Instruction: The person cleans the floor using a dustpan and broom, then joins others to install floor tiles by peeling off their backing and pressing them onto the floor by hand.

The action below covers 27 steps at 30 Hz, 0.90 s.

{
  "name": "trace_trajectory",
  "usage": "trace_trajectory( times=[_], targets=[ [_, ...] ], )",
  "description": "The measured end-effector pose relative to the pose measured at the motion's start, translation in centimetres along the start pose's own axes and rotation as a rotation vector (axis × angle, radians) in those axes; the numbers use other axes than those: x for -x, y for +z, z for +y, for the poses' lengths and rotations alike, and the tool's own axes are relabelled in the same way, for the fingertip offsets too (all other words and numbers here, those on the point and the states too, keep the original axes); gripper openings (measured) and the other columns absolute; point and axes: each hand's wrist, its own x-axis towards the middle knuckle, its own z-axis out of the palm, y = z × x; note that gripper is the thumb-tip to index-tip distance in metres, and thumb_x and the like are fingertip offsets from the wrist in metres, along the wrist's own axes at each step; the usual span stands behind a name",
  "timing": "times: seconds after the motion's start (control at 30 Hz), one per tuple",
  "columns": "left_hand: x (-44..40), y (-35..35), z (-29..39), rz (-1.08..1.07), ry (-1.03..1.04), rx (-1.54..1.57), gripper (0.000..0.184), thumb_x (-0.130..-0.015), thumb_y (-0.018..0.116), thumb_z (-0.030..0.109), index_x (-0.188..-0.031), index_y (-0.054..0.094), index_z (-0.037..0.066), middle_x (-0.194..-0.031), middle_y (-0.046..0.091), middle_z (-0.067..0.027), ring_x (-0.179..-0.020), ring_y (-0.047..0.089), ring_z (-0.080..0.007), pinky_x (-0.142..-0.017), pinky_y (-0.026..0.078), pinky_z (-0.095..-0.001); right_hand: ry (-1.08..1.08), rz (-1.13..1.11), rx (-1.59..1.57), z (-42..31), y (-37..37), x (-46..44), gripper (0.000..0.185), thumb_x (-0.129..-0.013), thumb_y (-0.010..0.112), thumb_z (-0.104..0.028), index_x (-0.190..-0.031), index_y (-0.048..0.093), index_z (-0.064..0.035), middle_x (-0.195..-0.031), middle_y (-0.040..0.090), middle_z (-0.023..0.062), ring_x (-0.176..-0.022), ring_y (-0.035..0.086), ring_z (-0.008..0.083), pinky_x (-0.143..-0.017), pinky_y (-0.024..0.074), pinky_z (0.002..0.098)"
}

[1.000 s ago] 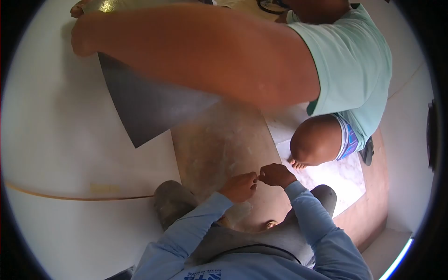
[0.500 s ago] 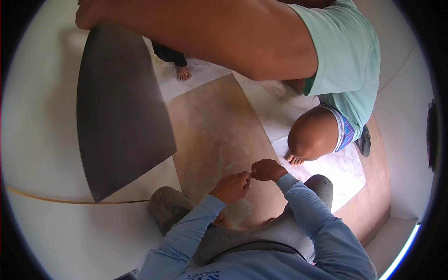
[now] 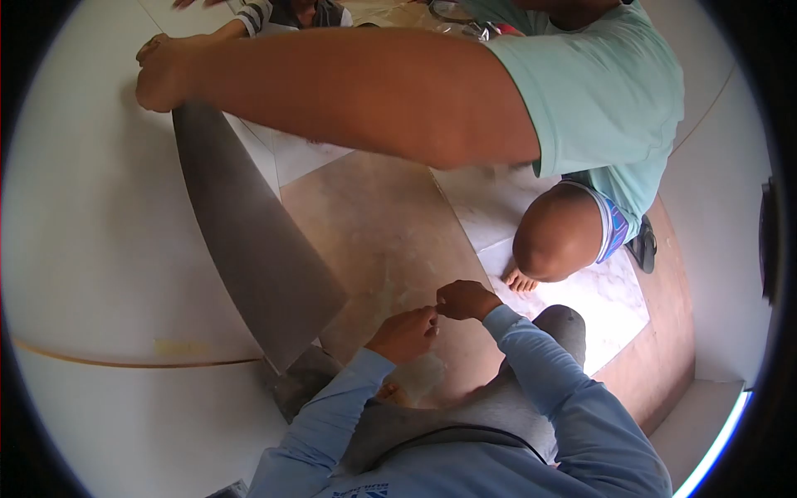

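Note:
In front of my knees, my left hand [image 3: 404, 335] and my right hand [image 3: 466, 300] meet above the bare brown floor [image 3: 374, 216]. Fingers of both are curled together, and whatever lies between them is too small to make out. A large dark grey sheet [image 3: 249, 241] leans at the left by the white wall, its lower corner close to my left knee. Its top edge is in the hand [image 3: 166, 75] of a co-worker in a mint green shirt, whose arm crosses the view above my hands.
The co-worker's bent knee [image 3: 554, 234] and bare foot are on the right, on white marble-patterned tiles [image 3: 618, 319]. Another person in a striped sleeve [image 3: 256, 17] is at the top. White walls [image 3: 91, 232] stand on either side; a black sandal [image 3: 643, 247] lies behind the co-worker's knee.
The co-worker's hand has shifted down and right, and the grey sheet has turned more edge-on, its lower corner swinging right. A second person's arm now shows at the top. My hands moved slightly left.

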Motion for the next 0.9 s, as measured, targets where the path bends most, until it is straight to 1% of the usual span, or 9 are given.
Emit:
trace_trajectory(
  times=[0.2,0.4,0.5,0.6,0.7,0.73,0.8,0.9],
  targets=[
    [-0.2,0.6,-1.3,0.015,0.005,0.020,0.020,-0.093,0.057,0.022,-0.103,0.057,0.005,-0.100,0.068,-0.0167,-0.093,0.066,-0.0337,-0.081,0.052,-0.0430,-0.002,-0.031,0.000,-0.1,0.4,-1.3,0.029,-0.091,0.057,-0.039,-0.101,0.069,-0.0142,-0.100,0.070,0.0128,-0.100,0.065,0.0331,-0.086,0.0503,0.0461],
    [-0.4,0.5,-1.6,0.045,0.005,0.024,0.021,-0.093,0.057,0.023,-0.102,0.057,0.005,-0.098,0.068,-0.0179,-0.090,0.066,-0.0369,-0.079,0.052,-0.0460,-0.042,0.005,0.002,0.2,0.7,-2.0,0.030,-0.092,0.057,-0.039,-0.102,0.068,-0.0133,-0.100,0.070,0.0121,-0.100,0.065,0.0327,-0.086,0.0503,0.0456],
    [-0.3,0.6,-2.0,0.077,0.029,0.029,0.021,-0.093,0.057,0.023,-0.102,0.057,0.004,-0.098,0.067,-0.0180,-0.089,0.065,-0.0375,-0.079,0.052,-0.0467,-0.003,-0.012,0.008,0.0,0.3,-2.5,0.037,-0.092,0.056,-0.037,-0.104,0.071,-0.0055,-0.106,0.071,0.0160,-0.105,0.066,0.0349,-0.089,0.0509,0.0506],
    [-0.7,1.4,-3.0,0.106,0.047,0.032,0.021,-0.093,0.056,0.023,-0.102,0.057,0.004,-0.096,0.067,-0.0188,-0.089,0.065,-0.0377,-0.078,0.052,-0.0468,0.073,-0.048,-0.012,0.0,-0.2,-2.9,0.037,-0.093,0.055,-0.038,-0.105,0.071,-0.0064,-0.107,0.070,0.0158,-0.107,0.065,0.0351,-0.089,0.0504,0.0511],
    [-0.3,1.6,-2.9,0.132,0.074,0.080,0.023,-0.094,0.055,0.024,-0.102,0.056,0.002,-0.096,0.066,-0.0203,-0.089,0.065,-0.0383,-0.079,0.051,-0.0471,0.052,0.012,0.031,1.5,1.1,-4.2,0.036,-0.093,0.054,-0.041,-0.104,0.070,-0.0107,-0.096,0.070,0.0161,-0.098,0.066,0.0340,-0.088,0.0495,0.0475],
    [-0.5,2.0,-3.2,0.131,0.080,0.091,0.024,-0.094,0.056,0.025,-0.102,0.056,0.002,-0.095,0.066,-0.0202,-0.089,0.065,-0.0385,-0.079,0.051,-0.0467,0.014,0.151,0.054,3.7,3.4,-6.0,0.035,-0.093,0.056,-0.040,-0.103,0.070,-0.0097,-0.095,0.070,0.0164,-0.095,0.067,0.0334,-0.085,0.0502,0.0467],
    [-0.7,2.3,-3.1,0.127,0.088,0.106,0.026,-0.094,0.056,0.026,-0.102,0.056,0.001,-0.095,0.066,-0.0198,-0.088,0.064,-0.0389,-0.079,0.051,-0.0460,0.000,0.266,0.087,5.9,5.1,-7.6,0.035,-0.093,0.056,-0.040,-0.103,0.070,-0.0094,-0.094,0.070,0.0163,-0.094,0.067,0.0330,-0.085,0.0502,0.0463],
    [-0.7,2.3,-3.8,-0.061,-0.029,0.073,0.027,-0.092,0.057,0.024,-0.109,0.058,0.003,-0.113,0.063,-0.0199,-0.104,0.060,-0.0381,-0.091,0.047,-0.0474,0.046,0.258,0.076,6.7,5.5,-8.3,0.034,-0.092,0.057,-0.039,-0.103,0.069,-0.0090,-0.093,0.070,0.0161,-0.092,0.067,0.0325,-0.084,0.0504,0.0457]
  ],
)
